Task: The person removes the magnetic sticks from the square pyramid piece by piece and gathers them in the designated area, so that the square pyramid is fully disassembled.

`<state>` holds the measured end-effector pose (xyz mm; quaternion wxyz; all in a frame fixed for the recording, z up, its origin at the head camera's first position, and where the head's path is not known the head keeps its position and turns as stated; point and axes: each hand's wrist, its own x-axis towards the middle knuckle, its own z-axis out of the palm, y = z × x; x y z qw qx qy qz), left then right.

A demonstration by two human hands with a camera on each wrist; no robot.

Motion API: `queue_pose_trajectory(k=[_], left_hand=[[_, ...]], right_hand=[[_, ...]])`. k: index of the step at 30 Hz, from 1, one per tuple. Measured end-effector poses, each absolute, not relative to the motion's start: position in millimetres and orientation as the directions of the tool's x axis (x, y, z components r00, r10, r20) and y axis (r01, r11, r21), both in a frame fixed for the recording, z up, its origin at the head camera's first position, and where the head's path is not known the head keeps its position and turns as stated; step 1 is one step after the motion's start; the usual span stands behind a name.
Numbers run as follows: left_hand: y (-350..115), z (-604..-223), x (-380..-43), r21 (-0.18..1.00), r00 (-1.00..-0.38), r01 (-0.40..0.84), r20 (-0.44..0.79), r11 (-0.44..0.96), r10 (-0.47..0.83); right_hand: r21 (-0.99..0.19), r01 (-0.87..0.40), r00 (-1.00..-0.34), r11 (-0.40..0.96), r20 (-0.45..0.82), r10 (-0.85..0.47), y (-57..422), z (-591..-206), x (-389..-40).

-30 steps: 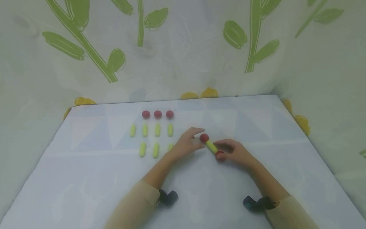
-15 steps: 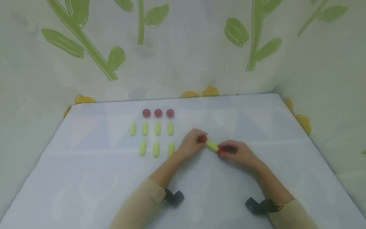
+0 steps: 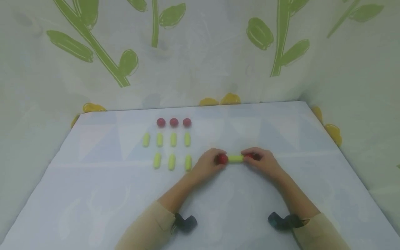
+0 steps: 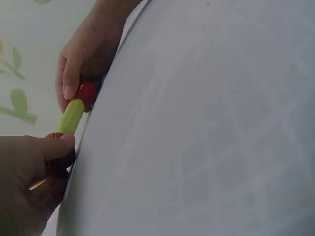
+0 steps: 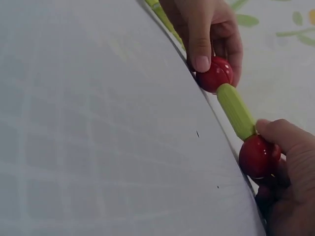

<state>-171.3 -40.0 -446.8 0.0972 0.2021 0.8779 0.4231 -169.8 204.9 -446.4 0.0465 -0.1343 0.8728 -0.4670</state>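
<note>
My left hand [image 3: 207,163] pinches a red ball [image 5: 215,75] between thumb and fingers. A yellow-green rod [image 3: 235,158] runs level from that ball to a second red ball [image 5: 258,156], and the three form one dumbbell-like piece close over the table. My right hand [image 3: 265,163] grips the second ball, its thumb by the rod's end in the right wrist view. Fingers cover much of that ball in the head view. Both balls and the green rod [image 4: 72,116] between them also show in the left wrist view.
Left of the hands, three red balls [image 3: 173,122] stand in a row at the back of the white table [image 3: 103,194]. Two rows of yellow-green rods [image 3: 171,162] lie in front of them, the nearest one beside my left forearm. A patterned wall covering [image 3: 200,62] rises behind.
The left hand, open beside its ball a second ago, now holds it. The ball-and-rod piece has turned from slanting to level across the view, its right end swinging away from me.
</note>
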Motion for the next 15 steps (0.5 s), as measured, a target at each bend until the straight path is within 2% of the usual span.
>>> queue_pose_trajectory(k=[5, 15], left_hand=[[-39, -450, -167, 0.807, -0.897, 0.277, 0.024, 0.521, 0.440], [-38, -453, -164, 0.804, -0.917, 0.288, 0.075, 0.520, 0.391]], right_hand=[[-0.815, -0.232, -0.939, 0.531, 0.045, -0.341, 203, -451, -173], [-0.831, -0.260, -0.932, 0.492, 0.081, -0.354, 203, -457, -175]])
